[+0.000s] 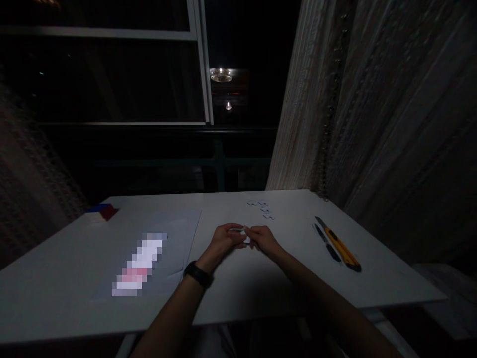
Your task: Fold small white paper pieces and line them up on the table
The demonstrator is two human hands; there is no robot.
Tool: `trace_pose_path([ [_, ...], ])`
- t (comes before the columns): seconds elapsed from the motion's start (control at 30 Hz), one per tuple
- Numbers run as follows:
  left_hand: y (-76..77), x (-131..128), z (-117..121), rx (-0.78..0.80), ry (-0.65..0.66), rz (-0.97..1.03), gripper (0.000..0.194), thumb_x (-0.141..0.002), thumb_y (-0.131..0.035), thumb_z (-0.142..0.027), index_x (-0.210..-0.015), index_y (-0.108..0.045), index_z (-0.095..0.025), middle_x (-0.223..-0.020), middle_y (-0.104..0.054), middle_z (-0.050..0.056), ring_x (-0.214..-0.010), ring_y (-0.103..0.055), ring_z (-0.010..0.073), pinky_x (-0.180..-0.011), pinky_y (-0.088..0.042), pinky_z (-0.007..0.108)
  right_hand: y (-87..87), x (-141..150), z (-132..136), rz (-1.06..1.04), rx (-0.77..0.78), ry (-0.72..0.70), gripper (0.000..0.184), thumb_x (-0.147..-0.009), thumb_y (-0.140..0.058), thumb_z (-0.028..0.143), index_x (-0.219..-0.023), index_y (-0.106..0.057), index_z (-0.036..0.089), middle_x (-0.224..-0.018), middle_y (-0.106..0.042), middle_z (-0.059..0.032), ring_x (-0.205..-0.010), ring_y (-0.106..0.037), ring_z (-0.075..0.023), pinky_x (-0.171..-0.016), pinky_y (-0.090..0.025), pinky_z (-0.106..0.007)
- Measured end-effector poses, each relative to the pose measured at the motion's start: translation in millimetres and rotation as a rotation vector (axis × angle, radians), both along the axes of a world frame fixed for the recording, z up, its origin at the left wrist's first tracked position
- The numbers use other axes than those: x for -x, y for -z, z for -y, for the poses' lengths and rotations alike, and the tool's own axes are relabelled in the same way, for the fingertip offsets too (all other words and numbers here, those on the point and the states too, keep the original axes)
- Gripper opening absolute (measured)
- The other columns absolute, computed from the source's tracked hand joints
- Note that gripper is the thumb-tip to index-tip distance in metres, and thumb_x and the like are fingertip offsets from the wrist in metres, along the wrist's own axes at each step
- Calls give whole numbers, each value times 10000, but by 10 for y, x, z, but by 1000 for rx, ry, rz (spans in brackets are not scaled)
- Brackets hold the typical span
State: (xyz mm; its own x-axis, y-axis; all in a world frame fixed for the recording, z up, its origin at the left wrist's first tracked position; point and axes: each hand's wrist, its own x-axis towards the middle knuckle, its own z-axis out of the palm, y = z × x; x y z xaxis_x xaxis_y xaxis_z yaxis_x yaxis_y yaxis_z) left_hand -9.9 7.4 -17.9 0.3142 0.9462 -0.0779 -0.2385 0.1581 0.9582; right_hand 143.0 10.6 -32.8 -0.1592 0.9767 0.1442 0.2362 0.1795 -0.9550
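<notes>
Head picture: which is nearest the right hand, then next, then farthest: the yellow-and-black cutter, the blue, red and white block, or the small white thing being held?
1. Small white thing: held, touching the right hand.
2. Yellow-and-black cutter: on the white table's right side.
3. Blue, red and white block: far left, near the back corner.

A white table point(55, 273) bears paper point(177, 248) and a cube point(100, 214) on its left. Small marked pieces point(263, 204) lie near the far edge. On the right, a yellow cutter point(340, 244) lies beside a slim dark tool point(332, 252)
</notes>
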Motion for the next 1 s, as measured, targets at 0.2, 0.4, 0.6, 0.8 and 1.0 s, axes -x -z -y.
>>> trace_pose_path([
  [0.2, 15, -8, -40, -35, -85, 63, 460, -476, -787, -156, -875, -573, -81, -617, -639, 52, -589, -629, 173, -671, -515, 344, 13, 70, 13, -60, -36, 1, 521, -772, -368, 582, -518, -517, 152, -371, -438, 36, -314, -347, -55, -341, -264, -188],
  [0.4, 20, 24, -74, 12, -148, 79, 382, -525, -762, -127, -845, -560, -75, -709, -647, 89, -635, -635, 178, -651, -527, 314, 39, -5, -56, -279, -74, 28, 372, -740, -471, 521, -841, -531, 168, -700, -576, -8, -427, -482, -76, -342, -348, -186],
  [0.6, 48, 21, -53, 15, -114, 81, 347, -532, -755, -106, -820, -564, -84, -675, -620, 58, -619, -626, 163, -679, -530, 351, -8, -60, -61, -394, -58, -37, 414, -624, -650, 376, -974, -508, 205, -862, -553, -24, -566, -562, -104, -461, -437, -225],
  [0.8, 57, 22, -52, -50, 1, 20, 428, -494, -770, -127, -882, -592, -98, -715, -618, 42, -614, -616, 145, -651, -516, 316, 5, 13, -30, -304, -82, 3, 361, -554, -702, 292, -868, -561, 185, -614, -474, 55, -509, -478, -70, -479, -385, -201],
  [1.0, 43, -6, -55, -87, -81, -19, 467, -469, -777, -150, -891, -587, -89, -624, -608, 19, -562, -600, 129, -600, -489, 264, 8, -13, -46, -274, -68, 56, 351, -491, -730, 272, -793, -590, 159, -532, -474, 62, -484, -458, -78, -481, -359, -211],
])
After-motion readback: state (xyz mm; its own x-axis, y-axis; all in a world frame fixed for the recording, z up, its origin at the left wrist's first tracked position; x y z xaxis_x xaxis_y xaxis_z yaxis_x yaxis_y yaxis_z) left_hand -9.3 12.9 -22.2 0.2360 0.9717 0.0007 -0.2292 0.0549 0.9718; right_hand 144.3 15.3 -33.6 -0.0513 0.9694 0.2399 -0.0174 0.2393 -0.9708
